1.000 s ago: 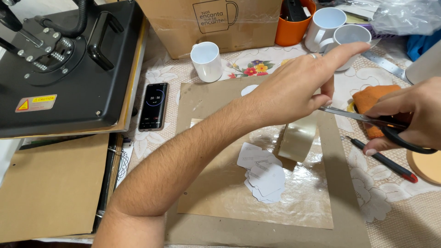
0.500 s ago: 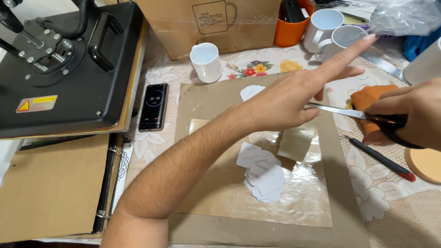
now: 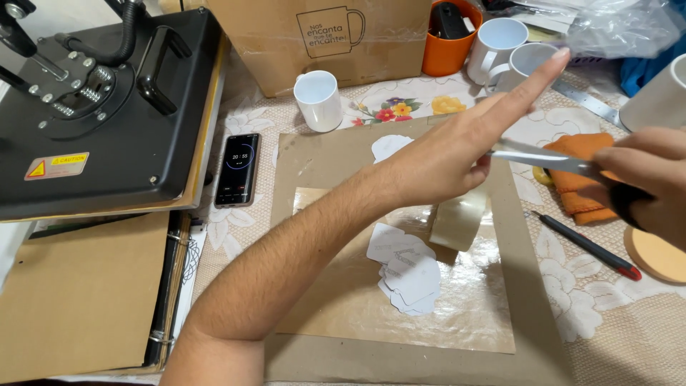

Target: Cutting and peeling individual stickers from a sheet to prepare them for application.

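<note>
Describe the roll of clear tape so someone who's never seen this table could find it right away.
Start at the big brown cardboard sheet in the middle of the table. The roll of clear tape stands on edge on the glossy film there, just under the left hand. Unlike the flat white paper cutouts beside it, it is a translucent ring.
</note>
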